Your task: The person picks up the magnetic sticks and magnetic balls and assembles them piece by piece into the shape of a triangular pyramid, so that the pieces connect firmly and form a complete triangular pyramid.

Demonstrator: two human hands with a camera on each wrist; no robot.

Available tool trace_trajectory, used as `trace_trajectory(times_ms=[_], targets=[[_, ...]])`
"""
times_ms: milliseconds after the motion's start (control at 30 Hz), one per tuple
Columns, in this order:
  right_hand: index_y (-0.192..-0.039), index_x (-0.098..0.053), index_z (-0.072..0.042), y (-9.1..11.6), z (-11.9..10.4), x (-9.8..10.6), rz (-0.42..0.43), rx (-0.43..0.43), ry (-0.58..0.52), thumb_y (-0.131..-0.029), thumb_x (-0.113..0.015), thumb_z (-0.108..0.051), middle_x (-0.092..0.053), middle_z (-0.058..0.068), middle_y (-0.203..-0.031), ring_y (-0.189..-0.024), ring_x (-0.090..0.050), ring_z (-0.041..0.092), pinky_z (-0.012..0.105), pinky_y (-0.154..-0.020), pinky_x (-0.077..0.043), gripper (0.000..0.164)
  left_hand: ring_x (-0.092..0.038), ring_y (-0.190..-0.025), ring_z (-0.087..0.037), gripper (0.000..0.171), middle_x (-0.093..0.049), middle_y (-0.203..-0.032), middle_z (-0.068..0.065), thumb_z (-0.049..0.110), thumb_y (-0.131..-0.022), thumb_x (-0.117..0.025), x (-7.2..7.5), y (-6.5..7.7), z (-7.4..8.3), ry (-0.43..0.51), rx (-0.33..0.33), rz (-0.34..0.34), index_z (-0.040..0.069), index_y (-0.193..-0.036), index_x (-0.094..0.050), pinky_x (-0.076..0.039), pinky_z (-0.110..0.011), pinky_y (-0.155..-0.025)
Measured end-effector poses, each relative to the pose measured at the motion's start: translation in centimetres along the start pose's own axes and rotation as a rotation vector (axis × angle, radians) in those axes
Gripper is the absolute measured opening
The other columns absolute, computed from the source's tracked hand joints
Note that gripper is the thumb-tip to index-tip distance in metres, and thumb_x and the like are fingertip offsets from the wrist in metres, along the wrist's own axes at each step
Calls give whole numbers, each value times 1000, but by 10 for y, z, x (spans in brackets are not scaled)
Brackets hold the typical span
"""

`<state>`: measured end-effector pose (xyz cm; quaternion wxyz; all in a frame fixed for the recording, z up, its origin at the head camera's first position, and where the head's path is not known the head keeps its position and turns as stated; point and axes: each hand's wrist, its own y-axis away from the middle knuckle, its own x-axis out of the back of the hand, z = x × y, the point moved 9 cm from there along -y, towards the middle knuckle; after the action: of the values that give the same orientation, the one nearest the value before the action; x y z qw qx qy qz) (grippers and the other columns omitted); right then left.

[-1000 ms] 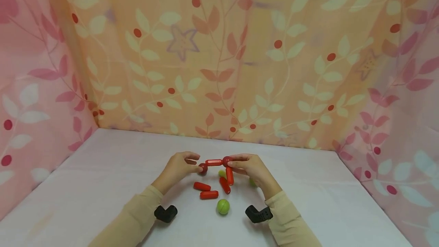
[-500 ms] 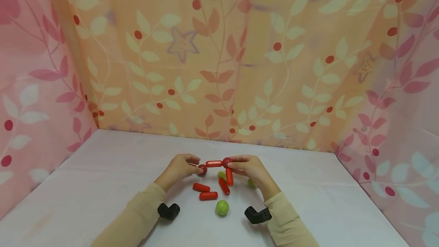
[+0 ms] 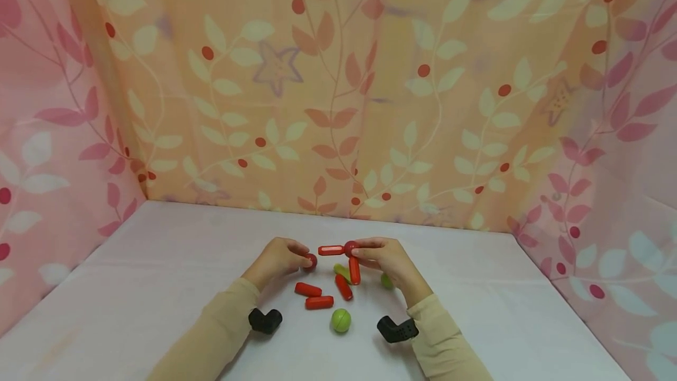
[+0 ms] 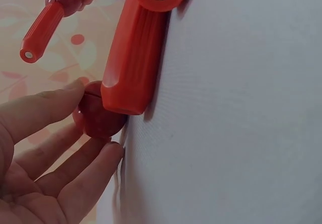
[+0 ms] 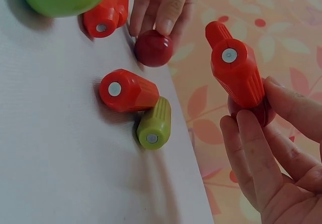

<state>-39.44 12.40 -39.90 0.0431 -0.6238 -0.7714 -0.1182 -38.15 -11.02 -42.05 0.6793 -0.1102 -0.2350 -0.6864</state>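
In the head view my left hand (image 3: 279, 258) pinches a dark red ball (image 3: 312, 260) between thumb and fingers, low over the table. My right hand (image 3: 390, 258) grips another dark red ball (image 3: 350, 248) by its fingertips, raised above the surface. Two red magnetic rods are attached to that ball: one rod (image 3: 331, 250) points left toward the other ball, a small gap apart, and one rod (image 3: 354, 271) points toward me. Metal discs show on the rod ends in the right wrist view, as on this rod (image 5: 236, 75). The left wrist view shows the left ball (image 4: 100, 114) behind a loose red rod (image 4: 135, 58).
Between the hands lie loose red rods (image 3: 319, 303), a yellow-green rod (image 3: 341, 270) and a green ball (image 3: 341, 320). A second green ball (image 3: 388, 280) is partly hidden by the right hand. A white cloth covers the table (image 3: 185, 287); patterned curtains (image 3: 338, 104) stand behind and at both sides.
My left hand has shifted slightly right and now covers more of its ball. The gap between that ball and the left-pointing rod has widened a little. My right hand keeps its grip.
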Motion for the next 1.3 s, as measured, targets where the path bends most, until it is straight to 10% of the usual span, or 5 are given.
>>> trace_trajectory(times_ms=[1300], targets=[[-116, -72, 0, 0, 0, 1, -4, 1, -22, -88, -75, -15, -73, 14, -112, -96, -73, 21, 40, -92, -56, 32, -61, -108, -24, 31, -74, -111, -7, 20, -86, -77, 24, 23, 10, 98, -60, -8, 10, -114, -75, -52, -37, -89]])
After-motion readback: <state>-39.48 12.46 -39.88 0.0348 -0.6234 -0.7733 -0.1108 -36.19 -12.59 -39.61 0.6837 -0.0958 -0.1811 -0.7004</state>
